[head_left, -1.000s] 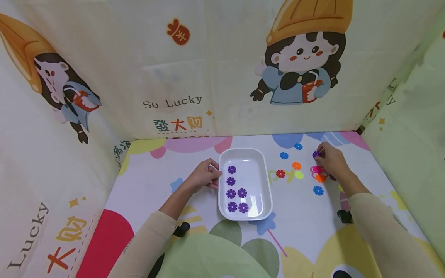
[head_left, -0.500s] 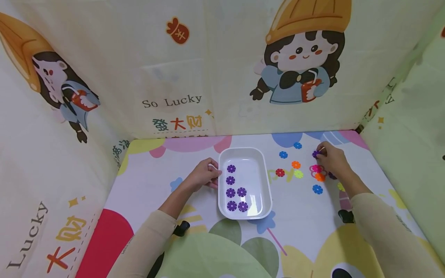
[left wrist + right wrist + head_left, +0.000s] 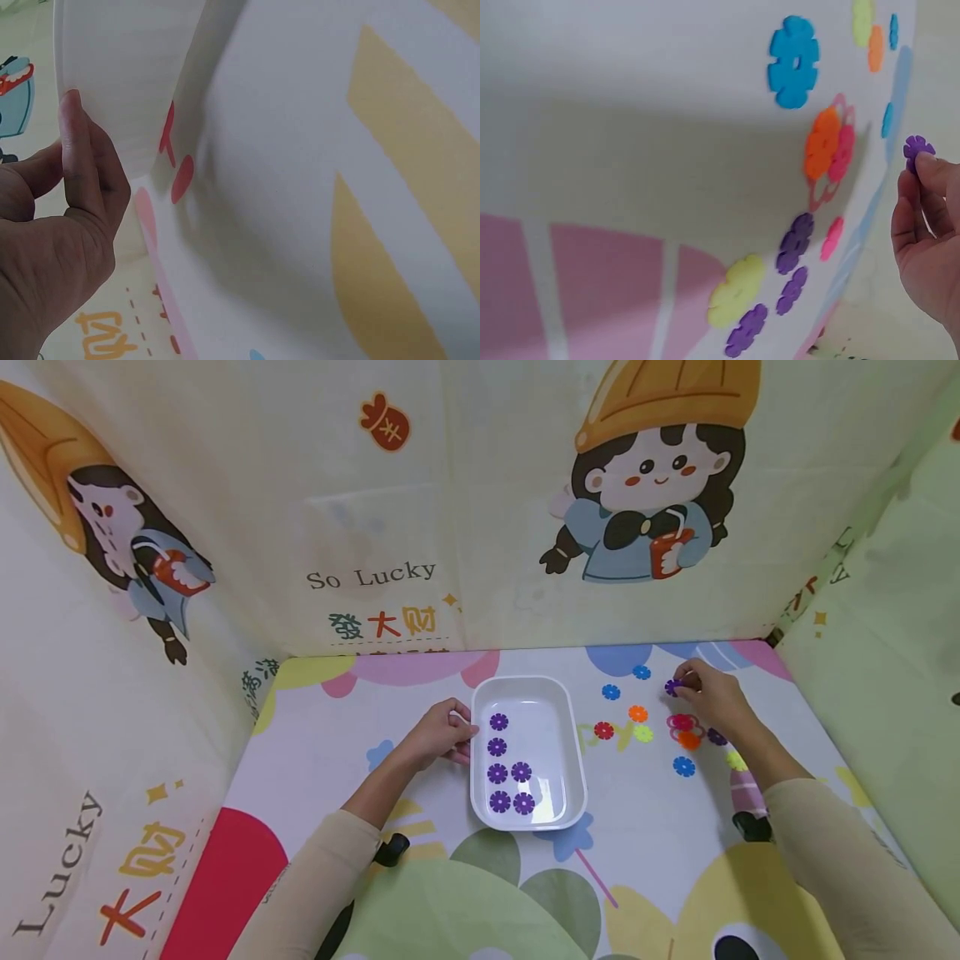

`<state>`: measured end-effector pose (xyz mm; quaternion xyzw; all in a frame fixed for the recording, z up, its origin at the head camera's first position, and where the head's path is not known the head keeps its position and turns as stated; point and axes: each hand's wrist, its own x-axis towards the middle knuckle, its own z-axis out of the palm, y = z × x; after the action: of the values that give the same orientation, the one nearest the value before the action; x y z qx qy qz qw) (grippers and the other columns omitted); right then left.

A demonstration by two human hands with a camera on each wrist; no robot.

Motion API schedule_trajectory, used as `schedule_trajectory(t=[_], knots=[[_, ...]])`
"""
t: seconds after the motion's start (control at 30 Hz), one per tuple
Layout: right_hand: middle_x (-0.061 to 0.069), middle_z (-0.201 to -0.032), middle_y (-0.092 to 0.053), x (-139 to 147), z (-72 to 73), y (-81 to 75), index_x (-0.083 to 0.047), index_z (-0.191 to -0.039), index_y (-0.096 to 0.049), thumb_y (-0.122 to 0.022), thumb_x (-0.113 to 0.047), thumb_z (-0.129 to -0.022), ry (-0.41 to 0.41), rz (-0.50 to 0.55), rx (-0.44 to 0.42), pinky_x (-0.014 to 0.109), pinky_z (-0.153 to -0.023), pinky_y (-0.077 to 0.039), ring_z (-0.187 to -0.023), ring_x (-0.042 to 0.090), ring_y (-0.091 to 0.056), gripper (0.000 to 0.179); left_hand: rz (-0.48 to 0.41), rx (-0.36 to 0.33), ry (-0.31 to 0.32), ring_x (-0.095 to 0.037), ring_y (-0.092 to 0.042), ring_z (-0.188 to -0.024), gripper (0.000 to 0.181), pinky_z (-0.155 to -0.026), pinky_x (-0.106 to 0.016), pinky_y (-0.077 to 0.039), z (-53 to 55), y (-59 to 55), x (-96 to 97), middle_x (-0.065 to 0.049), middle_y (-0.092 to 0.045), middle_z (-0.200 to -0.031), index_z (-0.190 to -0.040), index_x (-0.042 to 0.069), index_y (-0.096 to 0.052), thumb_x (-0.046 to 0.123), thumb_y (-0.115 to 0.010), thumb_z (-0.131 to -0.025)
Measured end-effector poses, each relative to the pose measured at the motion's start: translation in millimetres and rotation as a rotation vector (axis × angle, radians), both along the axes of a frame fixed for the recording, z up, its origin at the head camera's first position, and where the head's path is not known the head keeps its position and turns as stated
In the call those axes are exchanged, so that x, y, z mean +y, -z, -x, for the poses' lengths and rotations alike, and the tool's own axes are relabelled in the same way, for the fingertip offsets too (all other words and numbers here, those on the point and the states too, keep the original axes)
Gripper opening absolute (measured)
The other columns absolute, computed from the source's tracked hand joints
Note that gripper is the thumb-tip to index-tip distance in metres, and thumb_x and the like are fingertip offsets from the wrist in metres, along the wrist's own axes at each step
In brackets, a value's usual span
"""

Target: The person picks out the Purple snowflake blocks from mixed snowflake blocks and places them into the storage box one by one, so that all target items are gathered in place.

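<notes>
My left hand point(image 3: 441, 733) grips the left rim of a white rectangular tray point(image 3: 558, 735). In the left wrist view, fingers point(image 3: 79, 157) lie against the tray's outer wall point(image 3: 127, 67). Several purple snowflake discs point(image 3: 523, 772) lie flat in the tray, toward its left and near side. My right hand point(image 3: 716, 697) pinches another purple snowflake disc point(image 3: 916, 150) between thumb and fingers. It is held above the table at the far right, apart from the loose discs.
Loose discs lie right of the tray: blue point(image 3: 684, 767), red point(image 3: 603, 731), orange point(image 3: 637, 714), yellow-green point(image 3: 643, 734) and pink. An orange disc point(image 3: 823, 142) overlaps a pink one point(image 3: 843, 154). More purple discs point(image 3: 795, 244) lie near a yellow one point(image 3: 736, 291). A printed cloth wall point(image 3: 495, 527) stands behind.
My right hand has shifted slightly left and up with the purple disc, uncovering more of the discs under the wrist. My left hand stays on the tray, which has not moved.
</notes>
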<state>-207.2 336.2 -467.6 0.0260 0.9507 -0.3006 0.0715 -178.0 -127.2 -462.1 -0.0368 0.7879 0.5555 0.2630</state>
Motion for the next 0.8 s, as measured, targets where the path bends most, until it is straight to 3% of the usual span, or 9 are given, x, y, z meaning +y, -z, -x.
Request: schedule_trajectory(t=[0.4,0.8], knots=[[0.025,-0.124,-0.064,-28,-3.2,-23.0,-0.005,-0.130,-0.053,-0.062,-0.006,-0.102,-0.096,0.064,0.025,0.059,-0.101,-0.058,-0.117,0.044,-0.062,0.029,-0.004,-0.002,0.000,-0.019,-0.070,-0.062,0.027,-0.059,-0.037,-0.067,0.5,-0.1,0.2,-0.013,-0.067,-0.090,-0.120,0.005,-0.052,0.011,-0.068,-0.100],[0.016,-0.114,-0.071,-65,-5.8,-35.4,-0.008,-0.122,-0.061,-0.066,-0.006,-0.101,-0.272,0.079,0.094,0.050,-0.095,-0.063,-0.107,0.034,-0.068,0.022,-0.015,-0.011,-0.003,-0.019,-0.069,-0.062,0.027,-0.059,-0.037,-0.067,0.9,-0.7,0.5,-0.013,-0.067,-0.089,-0.120,0.005,-0.051,0.010,-0.068,-0.100]])
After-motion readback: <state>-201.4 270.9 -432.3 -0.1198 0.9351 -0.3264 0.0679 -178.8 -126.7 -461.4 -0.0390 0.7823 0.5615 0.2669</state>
